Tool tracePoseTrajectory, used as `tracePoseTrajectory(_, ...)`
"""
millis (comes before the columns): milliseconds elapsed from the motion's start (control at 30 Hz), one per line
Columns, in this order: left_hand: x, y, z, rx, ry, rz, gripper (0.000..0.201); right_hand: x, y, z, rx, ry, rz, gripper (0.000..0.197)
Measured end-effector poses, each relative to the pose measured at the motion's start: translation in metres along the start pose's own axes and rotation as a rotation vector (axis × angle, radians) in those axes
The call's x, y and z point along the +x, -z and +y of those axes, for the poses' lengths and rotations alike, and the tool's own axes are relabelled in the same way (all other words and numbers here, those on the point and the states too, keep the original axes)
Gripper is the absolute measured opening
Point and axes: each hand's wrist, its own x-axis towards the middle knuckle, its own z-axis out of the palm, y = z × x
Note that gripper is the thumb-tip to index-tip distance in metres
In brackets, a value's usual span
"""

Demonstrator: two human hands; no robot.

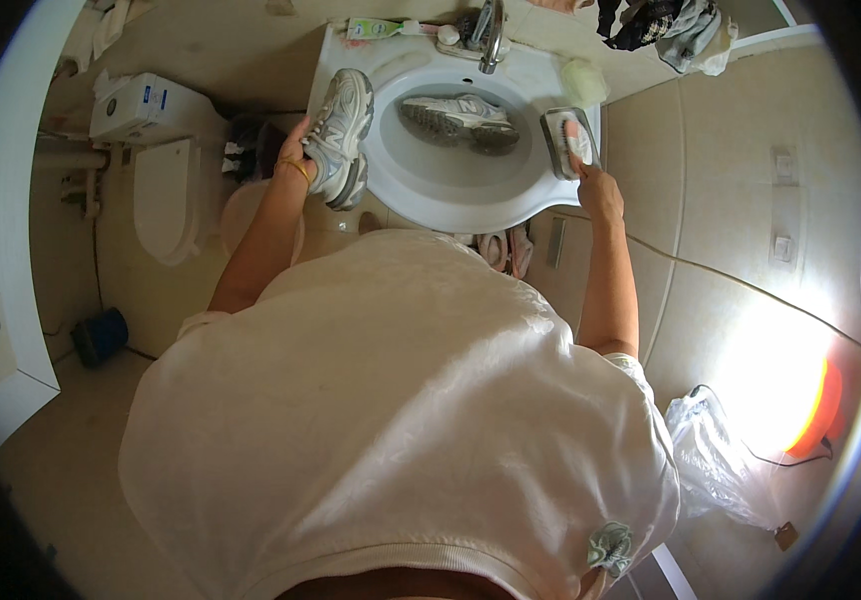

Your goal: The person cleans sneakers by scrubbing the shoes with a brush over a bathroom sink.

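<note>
One grey-and-white shoe (341, 135) is gripped by the left hand (294, 152) beside the left rim of the basin (431, 218), its fingers partly hidden; a matching shoe (461, 120) is laid on its side within. A brush (575, 145) is grasped by the right hand's (601, 195) curled fingers at a small tray (554, 155) on the right rim. The held shoe could be dropped through a slippery grip; the tray could be tipped by the brush. Printing on the far tube (373, 28) cannot be read reliably

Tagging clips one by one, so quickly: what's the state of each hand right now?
Left hand: closed, holding a grey-and-white sneaker.
Right hand: closed, holding a pinkish brush.
</note>
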Motion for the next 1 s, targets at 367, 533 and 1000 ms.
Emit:
tracePoseTrajectory(367, -0.032, -0.020, -0.008, -0.148, 0.040, -0.202, 0.036, -0.035, 0.008, -0.036, 1.005, -0.008, -0.391, 0.038)
tracePoseTrajectory(533, -0.048, -0.033, -0.011, -0.084, 0.073, -0.146, 0.029, -0.079, -0.048, -0.133, 0.999, 0.333, -0.732, 0.038)
tracePoseTrajectory(1000, -0.047, -0.039, -0.019, -0.123, 0.020, 0.087, 0.023, -0.068, -0.060, -0.231, -0.035, 0.718, -0.087, 0.037)
